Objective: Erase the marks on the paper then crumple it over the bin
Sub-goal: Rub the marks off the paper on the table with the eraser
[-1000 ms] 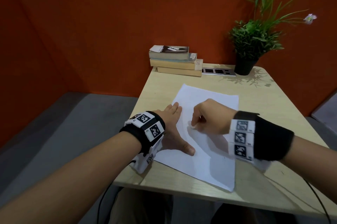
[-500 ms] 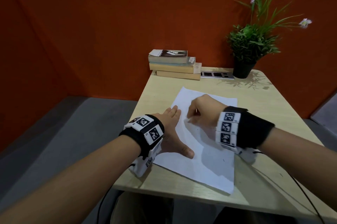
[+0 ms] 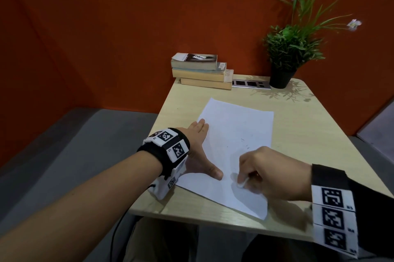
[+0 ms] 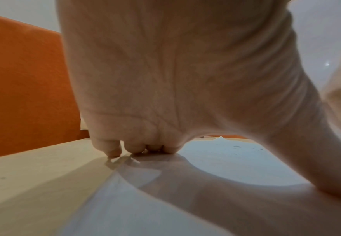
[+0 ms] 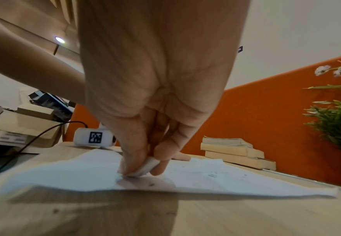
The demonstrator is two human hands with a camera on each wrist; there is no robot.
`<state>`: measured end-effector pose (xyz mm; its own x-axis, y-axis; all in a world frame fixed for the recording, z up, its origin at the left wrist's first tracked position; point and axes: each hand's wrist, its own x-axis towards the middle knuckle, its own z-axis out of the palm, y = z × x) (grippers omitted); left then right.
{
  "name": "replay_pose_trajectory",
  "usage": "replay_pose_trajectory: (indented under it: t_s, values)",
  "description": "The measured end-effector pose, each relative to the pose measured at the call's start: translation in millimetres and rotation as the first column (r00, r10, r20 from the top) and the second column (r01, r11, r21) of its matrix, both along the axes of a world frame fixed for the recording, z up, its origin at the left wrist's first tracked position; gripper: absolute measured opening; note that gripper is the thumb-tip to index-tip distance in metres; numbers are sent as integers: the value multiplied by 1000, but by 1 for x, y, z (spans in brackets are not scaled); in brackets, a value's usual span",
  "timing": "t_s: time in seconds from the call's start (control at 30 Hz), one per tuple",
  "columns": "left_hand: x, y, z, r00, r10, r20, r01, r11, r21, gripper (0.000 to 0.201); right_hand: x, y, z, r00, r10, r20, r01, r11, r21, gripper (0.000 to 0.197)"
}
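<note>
A white sheet of paper (image 3: pixel 238 133) lies on the light wooden table (image 3: pixel 309 129), with faint pencil marks and eraser crumbs (image 3: pixel 245 144) near its middle. My left hand (image 3: pixel 198 150) lies flat, fingers straight, pressing the paper's left edge, thumb spread onto the sheet; in the left wrist view its fingertips (image 4: pixel 113 151) touch down at the paper (image 4: pixel 226 159) edge. My right hand (image 3: pixel 266 174) pinches a small white eraser (image 3: pixel 242 182) against the near part of the sheet. The right wrist view shows the eraser (image 5: pixel 145 167) between thumb and fingers, touching the paper (image 5: pixel 226 178). No bin is in view.
A stack of books (image 3: pixel 202 71) sits at the table's far edge, beside a socket strip (image 3: pixel 250 84) and a potted plant (image 3: pixel 287 52). An orange partition wall (image 3: pixel 128 27) stands behind. Grey floor (image 3: pixel 64 144) lies left of the table.
My right hand has drawn the eraser from the upper middle of the paper down toward the near edge. My left hand stays pressed in the same place.
</note>
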<state>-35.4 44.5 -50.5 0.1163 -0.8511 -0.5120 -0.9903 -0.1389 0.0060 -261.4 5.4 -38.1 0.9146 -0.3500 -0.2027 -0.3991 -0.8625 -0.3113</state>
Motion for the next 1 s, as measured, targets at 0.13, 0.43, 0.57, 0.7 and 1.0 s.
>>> replay_pose_trajectory:
  t_s: [0.13,0.43,0.57,0.7,1.0]
  values:
    - [0,0,1,1000,1,0,-1,1000,-6,155,14,-15,5,999,-33,11,33,999,15,18]
    - [3,-4,-2,1000,22,-14,-22,1000,6,159,68,-59,-4,967,-216,136,226,972,-64,6]
    - [2,-2,-3,1000,17,7,-17,1000,3,158,43,-39,-4,987,-128,94,136,988,-75,11]
    - [2,-2,-1,1000,6,-13,-6,1000,19,158,9,-15,-2,998,-51,39,53,997,-61,17]
    - [2,-2,-4,1000,2,-4,-2,1000,-18,159,30,-42,8,988,-124,95,129,990,-48,14]
